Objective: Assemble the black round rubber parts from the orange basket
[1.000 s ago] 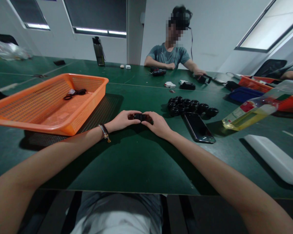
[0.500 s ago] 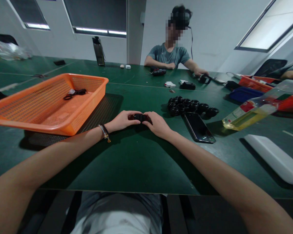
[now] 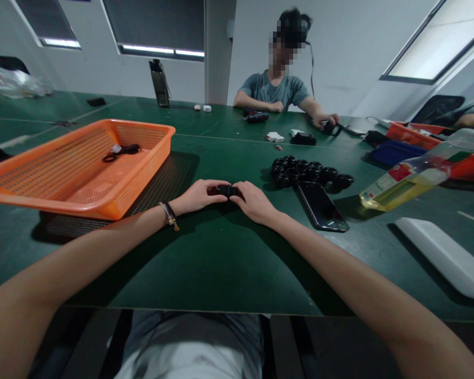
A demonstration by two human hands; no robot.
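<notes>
Between my two hands, just over the green table (image 3: pixel 217 263), is a small black rounded part (image 3: pixel 224 190); its exact kind does not show. My left hand (image 3: pixel 199 195) grips its left side between thumb and fingers. From the other side, my right hand (image 3: pixel 256 201) closes on its right end, with thumb and fingertips close to those of the left. The fingers hide much of the part. To the right of my right hand lies a cluster of several shiny black rounded parts (image 3: pixel 296 171), close to a dark smartphone (image 3: pixel 323 206).
An orange mesh basket (image 3: pixel 114 208) with a black cable (image 3: pixel 120 151) inside stands left. On the right are a tilted bottle of yellow liquid (image 3: pixel 406 181), a white slab-like object (image 3: pixel 442 252) and a blue tray (image 3: pixel 395 153). Across the table sits a person (image 3: pixel 276 89) near a power drill (image 3: pixel 256 116).
My hands stay in place on the black part, with only a slight shift of the right fingers. Across the table, the person's hand has moved slightly around a black object.
</notes>
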